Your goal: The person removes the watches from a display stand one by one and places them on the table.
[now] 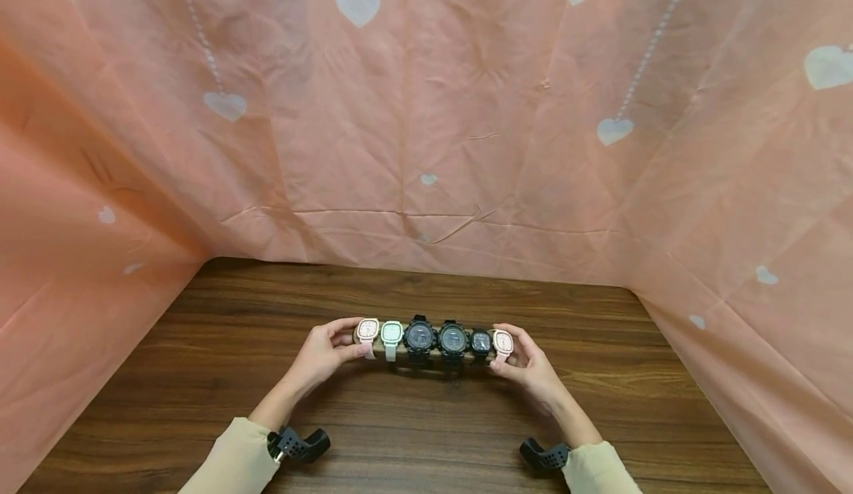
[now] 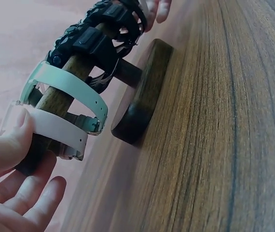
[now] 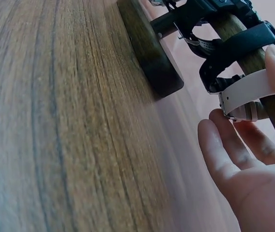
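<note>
A wooden watch stand [image 2: 152,82] with a crossbar carries several strapped watches in a row. My left hand [image 1: 320,353] holds the white watch [image 1: 368,329] at the left end, its thumb on the strap and fingers under the bar. Beside it hangs a mint green watch [image 1: 392,332]. Two large black watches [image 1: 420,337] fill the middle, followed by a smaller black watch [image 1: 480,342]. At the right end, my right hand [image 1: 533,368] holds a pale pink watch [image 1: 503,341] between thumb and fingers. The stand's base is mostly hidden in the head view.
The stand is on a dark wooden table [image 1: 426,435]. A pink cloth [image 1: 426,146] with white hearts encloses the table's back and sides. Each wrist wears a black camera band [image 1: 300,446].
</note>
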The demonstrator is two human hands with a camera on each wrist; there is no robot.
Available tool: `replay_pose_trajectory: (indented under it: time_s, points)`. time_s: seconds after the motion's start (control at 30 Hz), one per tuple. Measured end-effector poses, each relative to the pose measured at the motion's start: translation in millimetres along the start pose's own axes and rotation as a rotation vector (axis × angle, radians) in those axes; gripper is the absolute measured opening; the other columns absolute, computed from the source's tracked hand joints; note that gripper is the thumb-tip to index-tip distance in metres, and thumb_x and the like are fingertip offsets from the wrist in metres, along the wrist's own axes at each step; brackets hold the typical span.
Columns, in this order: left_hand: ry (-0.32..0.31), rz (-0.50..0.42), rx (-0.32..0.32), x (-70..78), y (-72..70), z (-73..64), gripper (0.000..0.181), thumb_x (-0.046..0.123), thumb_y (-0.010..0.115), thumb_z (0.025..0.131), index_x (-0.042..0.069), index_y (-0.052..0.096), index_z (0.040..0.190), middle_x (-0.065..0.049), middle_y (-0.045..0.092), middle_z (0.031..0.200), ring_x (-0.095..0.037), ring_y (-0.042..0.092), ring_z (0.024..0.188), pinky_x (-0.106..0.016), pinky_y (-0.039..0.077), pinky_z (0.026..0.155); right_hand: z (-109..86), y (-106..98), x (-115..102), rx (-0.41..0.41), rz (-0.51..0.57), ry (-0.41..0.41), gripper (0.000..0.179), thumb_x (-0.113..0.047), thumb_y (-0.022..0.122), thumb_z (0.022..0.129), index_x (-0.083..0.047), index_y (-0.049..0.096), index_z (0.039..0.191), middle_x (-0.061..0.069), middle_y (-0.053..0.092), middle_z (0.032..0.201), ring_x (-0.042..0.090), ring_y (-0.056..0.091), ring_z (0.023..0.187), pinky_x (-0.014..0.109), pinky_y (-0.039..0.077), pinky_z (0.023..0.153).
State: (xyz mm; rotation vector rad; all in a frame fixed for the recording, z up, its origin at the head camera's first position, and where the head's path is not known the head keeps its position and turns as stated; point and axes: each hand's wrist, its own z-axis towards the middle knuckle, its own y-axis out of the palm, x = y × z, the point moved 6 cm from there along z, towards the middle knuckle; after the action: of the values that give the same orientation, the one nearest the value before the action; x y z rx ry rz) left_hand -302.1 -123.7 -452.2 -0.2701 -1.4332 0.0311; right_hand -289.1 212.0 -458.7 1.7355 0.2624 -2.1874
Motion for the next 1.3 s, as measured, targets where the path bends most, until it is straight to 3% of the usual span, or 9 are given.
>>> replay_pose_trajectory:
  time_s: [0.13, 0.43, 0.67, 0.87, 1.03, 1.3]
  points:
    - [-0.022, -0.010, 0.010, -1.2, -0.3, 0.2, 0.053, 0.010, 0.078, 0.075, 0.000, 0.058, 0.122, -0.015, 0.067, 0.094, -0.018, 0.064, 0.082, -0.024, 0.051, 0.065, -0.8, -5, 2, 0.011, -0.016, 0.001, 0.064, 0.013, 0.063, 0.079, 0.006, 0.031, 0.135, 0.001, 0.056, 0.114, 0.015, 0.058, 0.093, 0.030, 0.052, 0.074]
    - [-0.030, -0.037, -0.012, -1.3, 0.6, -2.6, 0.052, 0.009, 0.076, 0.076, 0.002, 0.056, 0.124, -0.016, 0.067, 0.093, -0.019, 0.064, 0.082, -0.027, 0.050, 0.066, -5.9, -11, -1, 0.068, -0.093, 0.021, 0.066, 0.006, 0.068, 0.079, 0.009, 0.031, 0.135, 0.007, 0.056, 0.107, 0.019, 0.059, 0.089, 0.042, 0.054, 0.070]
    - [-0.005, -0.022, -0.038, 25.4, 2.1, -12.1, 0.050, -0.001, 0.071, 0.079, -0.004, 0.053, 0.126, -0.021, 0.066, 0.093, -0.022, 0.064, 0.083, -0.029, 0.050, 0.068, -14.8, -16, -6, 0.115, -0.187, -0.005, 0.061, 0.008, 0.066, 0.080, 0.010, 0.035, 0.132, 0.014, 0.055, 0.103, 0.019, 0.063, 0.084, 0.044, 0.054, 0.066]
    - [0.009, -0.062, -0.047, 2.1, 0.3, -3.2, 0.055, 0.007, 0.075, 0.078, 0.000, 0.053, 0.128, -0.019, 0.068, 0.092, -0.020, 0.064, 0.082, -0.025, 0.050, 0.067, -22.9, -18, -12, 0.150, -0.295, -0.020, 0.061, 0.003, 0.068, 0.081, 0.009, 0.037, 0.133, 0.017, 0.056, 0.109, 0.018, 0.064, 0.085, 0.045, 0.054, 0.064]
    - [0.006, -0.027, -0.008, -2.6, -2.7, -2.0, 0.057, 0.015, 0.079, 0.074, 0.005, 0.057, 0.125, -0.015, 0.067, 0.096, -0.018, 0.064, 0.084, -0.024, 0.050, 0.066, -27.0, -19, -14, 0.167, -0.346, -0.019, 0.060, 0.001, 0.070, 0.080, 0.006, 0.042, 0.132, 0.015, 0.056, 0.111, 0.019, 0.063, 0.086, 0.037, 0.055, 0.065]
    - [-0.032, -0.004, 0.033, -7.4, -5.6, -2.0, 0.057, 0.018, 0.082, 0.070, 0.011, 0.062, 0.122, -0.012, 0.067, 0.101, -0.017, 0.064, 0.089, -0.024, 0.051, 0.067, -33.3, -19, -17, 0.156, -0.396, -0.041, 0.059, 0.000, 0.071, 0.079, 0.005, 0.044, 0.131, 0.024, 0.054, 0.114, 0.021, 0.062, 0.086, 0.028, 0.053, 0.069]
